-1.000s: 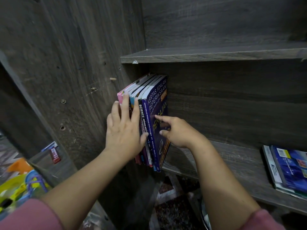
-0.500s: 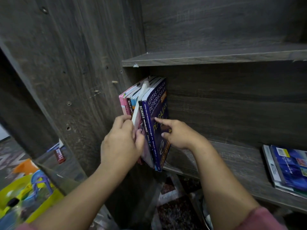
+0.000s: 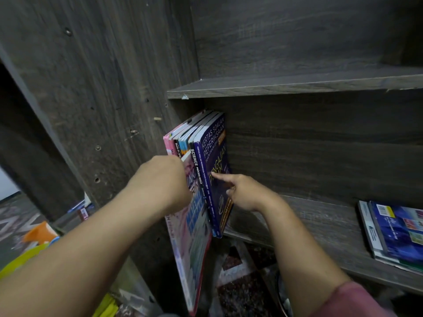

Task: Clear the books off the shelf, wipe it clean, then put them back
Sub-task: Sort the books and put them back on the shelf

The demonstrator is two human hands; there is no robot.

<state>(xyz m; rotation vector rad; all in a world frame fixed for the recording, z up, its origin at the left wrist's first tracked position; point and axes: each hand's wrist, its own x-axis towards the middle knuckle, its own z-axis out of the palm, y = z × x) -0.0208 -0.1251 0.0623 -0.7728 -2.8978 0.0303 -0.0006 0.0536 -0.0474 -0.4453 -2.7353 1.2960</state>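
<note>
Pink book (image 3: 194, 227) sliding out of upright row (image 3: 201, 156) at shelf's (image 3: 320, 225) 9 o'clock end, already hanging past front edge. Your left hand (image 3: 164, 181) closing tight on its top. Your right hand (image 3: 242, 191), loosely open, forefinger bracing blue book (image 3: 215, 161). Keep bracing, pull straight toward 6 o'clock. Flat stack (image 3: 396, 234) waiting at 3 o'clock.

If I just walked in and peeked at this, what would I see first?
First you'd see the left hand pulling a pink book out of the upright row of books at the left end of the shelf, so it sticks out past the edge. The right hand presses a finger on the purple book beside it. More books lie in a flat stack far right.
</note>
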